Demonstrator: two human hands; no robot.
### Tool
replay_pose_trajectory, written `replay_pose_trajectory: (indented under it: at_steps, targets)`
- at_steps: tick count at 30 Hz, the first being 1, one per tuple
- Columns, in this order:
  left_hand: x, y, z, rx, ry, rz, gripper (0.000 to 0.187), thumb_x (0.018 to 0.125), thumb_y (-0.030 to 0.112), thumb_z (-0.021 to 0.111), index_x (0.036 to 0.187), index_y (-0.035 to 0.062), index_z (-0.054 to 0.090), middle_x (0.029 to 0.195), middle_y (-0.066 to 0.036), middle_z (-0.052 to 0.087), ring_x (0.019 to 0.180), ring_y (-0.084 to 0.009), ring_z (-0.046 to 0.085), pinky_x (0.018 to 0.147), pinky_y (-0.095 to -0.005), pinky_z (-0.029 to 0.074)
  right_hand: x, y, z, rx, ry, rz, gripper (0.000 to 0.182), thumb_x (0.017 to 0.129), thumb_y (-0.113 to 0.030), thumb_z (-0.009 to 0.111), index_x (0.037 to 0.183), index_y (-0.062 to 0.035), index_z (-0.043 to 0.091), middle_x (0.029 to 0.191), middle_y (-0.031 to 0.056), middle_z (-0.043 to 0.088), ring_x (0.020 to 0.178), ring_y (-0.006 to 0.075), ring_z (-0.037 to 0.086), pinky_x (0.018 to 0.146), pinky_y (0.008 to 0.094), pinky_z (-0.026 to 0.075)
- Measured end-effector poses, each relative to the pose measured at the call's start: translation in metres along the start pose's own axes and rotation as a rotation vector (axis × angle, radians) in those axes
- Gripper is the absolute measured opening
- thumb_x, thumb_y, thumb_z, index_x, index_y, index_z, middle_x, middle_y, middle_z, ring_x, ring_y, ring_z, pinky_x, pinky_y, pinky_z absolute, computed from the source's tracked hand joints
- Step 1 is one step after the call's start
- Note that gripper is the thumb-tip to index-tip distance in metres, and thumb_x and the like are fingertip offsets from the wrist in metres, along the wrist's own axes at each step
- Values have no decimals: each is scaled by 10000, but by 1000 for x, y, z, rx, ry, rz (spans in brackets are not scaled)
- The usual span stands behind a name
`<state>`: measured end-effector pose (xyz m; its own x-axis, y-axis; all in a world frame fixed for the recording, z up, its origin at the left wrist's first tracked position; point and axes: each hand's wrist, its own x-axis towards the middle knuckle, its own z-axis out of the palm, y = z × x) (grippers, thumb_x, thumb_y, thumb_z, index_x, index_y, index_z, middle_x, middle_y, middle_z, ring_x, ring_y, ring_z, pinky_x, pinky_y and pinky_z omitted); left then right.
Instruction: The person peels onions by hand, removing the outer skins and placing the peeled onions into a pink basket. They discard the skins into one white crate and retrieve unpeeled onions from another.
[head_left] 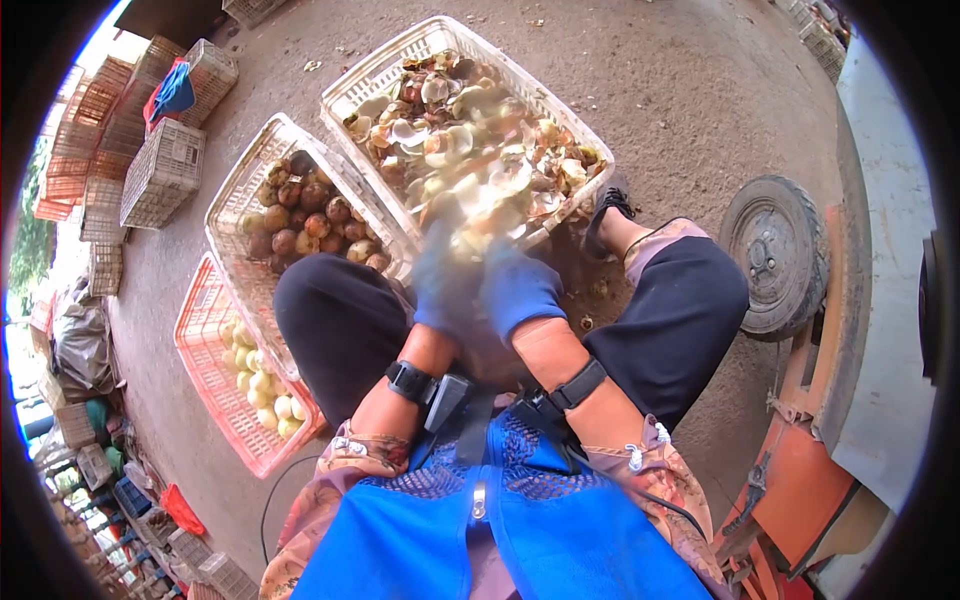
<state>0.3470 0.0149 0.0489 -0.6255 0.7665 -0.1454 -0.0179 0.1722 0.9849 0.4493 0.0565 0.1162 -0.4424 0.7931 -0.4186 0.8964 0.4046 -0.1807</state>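
Observation:
My left hand and my right hand, both in blue gloves, are close together between my knees, at the near edge of a white crate of peelings. Motion smears the fingers of both hands, so I cannot make out what they hold. Cup-shaped pale and brown peelings fill the crate, and those nearest my hands are blurred. Left of it, another white crate holds round reddish-brown produce. A pink-red crate farther left holds pale, smooth, peeled pieces.
Stacked crates stand on the left, one with a blue and red cloth. At right are a wheel, an orange frame and a grey metal panel. My shoe rests beside the peelings crate.

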Motion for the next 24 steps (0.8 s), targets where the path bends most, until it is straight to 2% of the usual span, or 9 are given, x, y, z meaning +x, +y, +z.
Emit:
replay_pose_trajectory:
  at_steps: [2, 4, 5, 9, 12, 18, 20, 22, 24]
  targets:
    - [-1, 7, 1, -381, -55, -155, 416, 994, 383, 554, 1261, 65, 580, 1119, -97, 682, 950, -226, 674, 811, -326, 570, 7, 15, 4, 37, -14, -5, 397, 837, -256, 703, 1169, -83, 571, 1058, 165, 691, 896, 325, 720, 703, 503, 558]
    - [-3, 20, 3, -751, -85, -321, 424, 994, 397, 548, 1264, 71, 580, 1111, -88, 688, 939, -225, 678, 803, -329, 573, 24, 47, 25, 1057, -223, -174, 202, 916, -189, 574, 1078, -82, 629, 849, 109, 682, 788, 273, 687, 627, 416, 513]
    - [-3, 30, 5, -853, -85, -364, 428, 995, 404, 545, 1265, 74, 580, 1107, -84, 692, 933, -224, 681, 798, -331, 574, 17, 46, 34, 744, 144, -236, 113, 914, -134, 547, 981, -63, 606, 808, 142, 671, 767, 302, 684, 615, 392, 514]
    - [-10, 53, 6, -838, -154, -395, 420, 996, 405, 542, 1260, 81, 585, 1094, -65, 698, 913, -197, 682, 765, -319, 574, 0, 55, 22, 706, 414, -260, 227, 952, -177, 529, 1138, -70, 600, 914, 193, 678, 775, 404, 660, 646, 442, 516]
    - [-6, 44, 7, -390, -200, 73, 410, 994, 401, 550, 1251, 84, 593, 1091, -65, 697, 884, -184, 683, 718, -300, 570, -12, 47, 0, 387, 367, -412, 232, 899, -154, 569, 1119, -90, 604, 902, 179, 683, 793, 375, 679, 643, 449, 532]
    - [-5, 50, 1, -1219, -382, -505, 383, 993, 350, 571, 1247, 65, 602, 1080, -76, 690, 886, -183, 675, 735, -275, 558, -10, 38, 3, 89, 173, -296, 280, 810, -135, 627, 1087, -115, 589, 915, 157, 696, 797, 344, 706, 641, 476, 558]
    - [4, -1, 4, 136, -63, 178, 372, 997, 329, 572, 1247, 56, 604, 1096, -75, 683, 906, -178, 668, 759, -277, 556, -6, 31, 1, 105, 186, -239, 286, 809, -142, 631, 1090, -117, 590, 913, 157, 700, 809, 343, 711, 651, 477, 561]
    - [1, -9, 5, 171, -26, 167, 370, 997, 322, 577, 1254, 58, 598, 1120, -71, 676, 930, -178, 665, 765, -287, 558, -1, 23, 1, 122, 197, -180, 291, 807, -149, 635, 1094, -118, 591, 912, 156, 704, 821, 341, 716, 660, 478, 565]
    - [6, -19, 4, 200, -16, 281, 557, 817, 242, 754, 1283, 52, 516, 1018, -187, 668, 865, -355, 671, 750, -407, 534, 5, 19, 6, 132, 142, -100, 265, 831, -150, 611, 1092, -110, 601, 917, 172, 701, 853, 360, 715, 692, 471, 567]
